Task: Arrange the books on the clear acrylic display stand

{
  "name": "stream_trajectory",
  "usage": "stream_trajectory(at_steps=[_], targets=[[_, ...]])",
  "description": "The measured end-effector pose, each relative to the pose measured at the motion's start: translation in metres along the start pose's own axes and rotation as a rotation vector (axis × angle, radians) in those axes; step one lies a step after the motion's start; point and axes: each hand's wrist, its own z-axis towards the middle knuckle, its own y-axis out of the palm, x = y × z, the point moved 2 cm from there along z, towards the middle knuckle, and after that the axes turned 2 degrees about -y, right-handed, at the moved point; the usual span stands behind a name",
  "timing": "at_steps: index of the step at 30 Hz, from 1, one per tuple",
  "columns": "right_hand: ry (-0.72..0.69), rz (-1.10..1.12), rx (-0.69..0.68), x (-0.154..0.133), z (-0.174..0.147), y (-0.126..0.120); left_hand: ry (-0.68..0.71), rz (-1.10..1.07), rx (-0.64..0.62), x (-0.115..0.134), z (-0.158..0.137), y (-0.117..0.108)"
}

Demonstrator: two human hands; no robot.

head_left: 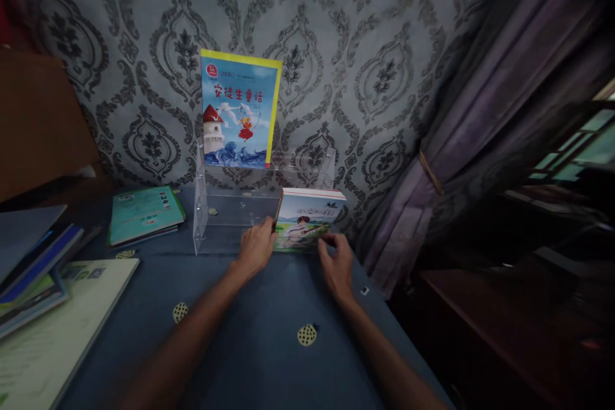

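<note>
The left hand [258, 245] is partly closed at the left edge of the thick book [307, 221], fingers bent against its spine; whether they clamp it cannot be told. The right hand [337, 261] sits at the opposite lower corner, thumb and forefinger curved toward each other with a narrow gap, their tips at the cover; whether they pinch it is unclear. The book stands between both hands, cover facing the person, at the right end of the clear rack's [198, 221] lower tier. Above the left hand, a blue book [240, 118] leans on the upper tier. Well left of that hand lie green books [144, 213] on the tablecloth [250, 339].
</note>
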Motion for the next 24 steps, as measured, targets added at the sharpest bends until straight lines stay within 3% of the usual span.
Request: stream_trajectory(at_steps=[5,16,24], targets=[[-0.070,-0.067,-0.078,-0.0041,-0.0077,0.0068,-0.014,0.041,0.002,-0.0005,0.0007,0.0014],[0.000,-0.102,-0.137,0.0058,-0.0103,0.0079,-0.001,0.085,0.039,-0.0034,0.0029,0.0064],[-0.185,-0.390,-0.162,-0.0017,-0.0077,0.0041,-0.007,0.065,0.039,-0.0038,0.0047,0.0057]])
